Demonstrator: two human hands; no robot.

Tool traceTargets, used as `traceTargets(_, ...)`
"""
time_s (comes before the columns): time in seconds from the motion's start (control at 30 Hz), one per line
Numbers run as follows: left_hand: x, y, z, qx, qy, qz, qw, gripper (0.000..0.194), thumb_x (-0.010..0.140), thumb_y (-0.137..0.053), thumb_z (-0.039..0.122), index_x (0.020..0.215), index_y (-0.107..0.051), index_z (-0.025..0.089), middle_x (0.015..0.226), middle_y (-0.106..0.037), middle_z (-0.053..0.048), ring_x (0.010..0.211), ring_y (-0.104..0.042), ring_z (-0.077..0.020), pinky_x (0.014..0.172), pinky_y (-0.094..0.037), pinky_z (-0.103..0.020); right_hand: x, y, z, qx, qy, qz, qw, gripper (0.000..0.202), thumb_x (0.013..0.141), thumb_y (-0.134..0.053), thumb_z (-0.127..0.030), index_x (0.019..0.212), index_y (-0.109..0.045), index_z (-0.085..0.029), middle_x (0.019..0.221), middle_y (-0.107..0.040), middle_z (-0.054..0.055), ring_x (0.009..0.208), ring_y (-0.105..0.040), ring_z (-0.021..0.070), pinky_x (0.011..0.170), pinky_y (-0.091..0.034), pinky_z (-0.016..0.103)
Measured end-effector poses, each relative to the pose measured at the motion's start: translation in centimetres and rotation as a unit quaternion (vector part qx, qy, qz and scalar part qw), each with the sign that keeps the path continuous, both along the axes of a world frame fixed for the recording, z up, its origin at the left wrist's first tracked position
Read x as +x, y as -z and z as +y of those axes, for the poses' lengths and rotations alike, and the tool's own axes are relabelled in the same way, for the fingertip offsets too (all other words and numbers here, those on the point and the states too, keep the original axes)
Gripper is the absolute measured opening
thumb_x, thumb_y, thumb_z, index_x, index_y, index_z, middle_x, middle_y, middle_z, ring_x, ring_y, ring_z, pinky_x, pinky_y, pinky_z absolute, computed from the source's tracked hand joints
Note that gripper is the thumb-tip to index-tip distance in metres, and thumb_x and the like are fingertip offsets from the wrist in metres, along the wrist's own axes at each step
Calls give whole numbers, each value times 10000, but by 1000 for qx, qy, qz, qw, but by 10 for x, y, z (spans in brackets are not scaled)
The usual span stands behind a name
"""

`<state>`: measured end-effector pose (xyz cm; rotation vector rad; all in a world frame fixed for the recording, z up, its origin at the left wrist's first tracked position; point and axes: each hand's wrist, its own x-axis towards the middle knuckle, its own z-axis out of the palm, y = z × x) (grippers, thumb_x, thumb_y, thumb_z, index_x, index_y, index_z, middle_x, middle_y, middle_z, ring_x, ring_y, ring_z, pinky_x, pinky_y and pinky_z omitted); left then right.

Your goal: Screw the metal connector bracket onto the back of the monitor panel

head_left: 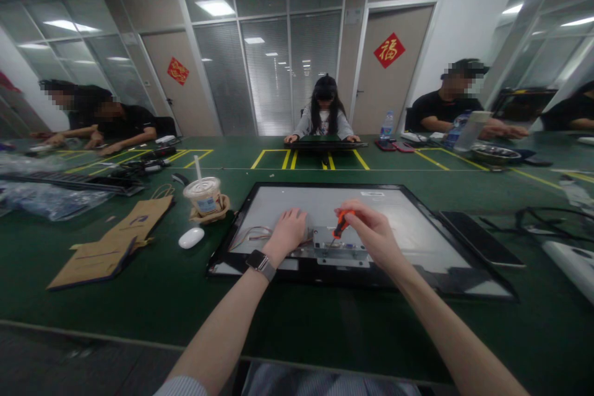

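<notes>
In front of me a black-framed monitor panel point(301, 196) lies flat on the green table, its silver-grey back facing up. A metal box with port openings point(346, 255) is at its near middle part. My right hand point(371, 232) grips an orange-and-black screwdriver point(342, 223), which is tilted with its shaft pointing down at the box's port side. My left hand point(288, 232), a watch on its wrist, rests on the panel just left of the box with fingers stretched forward; its fingertips are partly hidden. Thin wires point(250, 234) lie on the panel left of that hand.
Left of the panel are a lidded drink cup point(204, 195) with a straw, a white earbud case point(191, 237) and a brown paper bag point(116, 238). On the right lie a black keyboard-like slab point(480, 238) and cables. Several people sit around the table point(297, 328).
</notes>
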<state>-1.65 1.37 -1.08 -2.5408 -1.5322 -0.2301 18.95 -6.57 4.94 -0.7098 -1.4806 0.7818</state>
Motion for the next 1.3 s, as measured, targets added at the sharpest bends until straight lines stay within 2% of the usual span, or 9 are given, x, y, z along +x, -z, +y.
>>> traceTargets(0.1, 1, -4, -2, -11, -2, 8, 1000, 374, 1003, -429, 133, 1361, -540, 135, 1413, -568, -194, 1260, -585, -273, 1085, -445, -406, -1, -1, -3, -15, -16, -7, 1000, 295, 954, -637, -396, 1200, -738, -268, 995, -743, 59, 893, -703, 211, 806, -590, 389)
traceTargets(0.17, 2, -7, -3, -22, -4, 13, 1000, 379, 998, -429, 123, 1360, -538, 123, 1424, -561, -197, 1268, -581, -274, 1090, -440, -406, -2, -2, -5, -2, 1, -11, 1000, 309, 976, -606, -396, 1241, -710, -274, 1015, -760, 61, 943, -714, 218, 853, -595, 403)
traceTargets(0.33, 3, -11, -5, -27, -5, 11, 1000, 388, 998, -433, 121, 1374, -527, 123, 1438, -551, -196, 1287, -569, -271, 1096, -439, -400, -5, -5, -8, 29, 38, -27, 998, 264, 998, -568, -397, 1178, -719, -275, 1028, -776, 69, 1043, -727, 245, 897, -597, 428)
traceTargets(0.57, 0, -6, -4, -12, 4, 0, 1000, 340, 1005, -419, 137, 1305, -577, 116, 1387, -578, -197, 1242, -592, -273, 1083, -452, -393, -6, -3, -5, 66, 112, -38, 991, 140, 863, -747, -326, 986, -797, -278, 881, -720, 40, 829, -682, 227, 760, -563, 388)
traceTargets(0.7, -1, -2, 0, -10, 9, 4, 1000, 363, 995, -433, 135, 1337, -555, 128, 1407, -571, -190, 1255, -585, -272, 1080, -455, -403, -5, -3, -7, 84, 146, -55, 984, 199, 948, -631, -344, 1045, -786, -268, 936, -713, 57, 876, -677, 227, 776, -547, 377)
traceTargets(0.8, -1, -2, 0, -19, 9, 17, 1000, 392, 993, -436, 130, 1374, -529, 125, 1418, -568, -188, 1290, -565, -270, 1093, -445, -405, -3, -3, -7, 83, 121, -64, 987, 266, 995, -541, -332, 1132, -755, -254, 1040, -742, 76, 974, -697, 238, 839, -551, 393)
traceTargets(0.9, 0, -6, -2, -28, 4, 15, 1000, 392, 999, -424, 135, 1378, -526, 119, 1436, -554, -191, 1296, -561, -275, 1100, -436, -401, -1, -3, -6, 74, 103, -68, 990, 253, 970, -582, -310, 1158, -744, -258, 974, -746, 61, 937, -702, 232, 835, -553, 395)
traceTargets(1.07, 1, -9, -4, -32, -7, 3, 999, 354, 1001, -424, 140, 1328, -560, 133, 1417, -567, -182, 1251, -591, -267, 1090, -440, -383, -2, -4, -3, 83, 141, -47, 985, 130, 855, -730, -281, 969, -786, -258, 860, -678, 36, 825, -656, 213, 758, -542, 365)
traceTargets(1.3, 0, -5, -2, -20, 6, 12, 1000, 382, 996, -433, 128, 1364, -536, 123, 1410, -571, -188, 1286, -569, -267, 1096, -440, -394, -1, -5, -7, 58, 80, -54, 994, 256, 974, -572, -307, 1149, -753, -264, 1014, -743, 68, 956, -699, 230, 842, -560, 398)
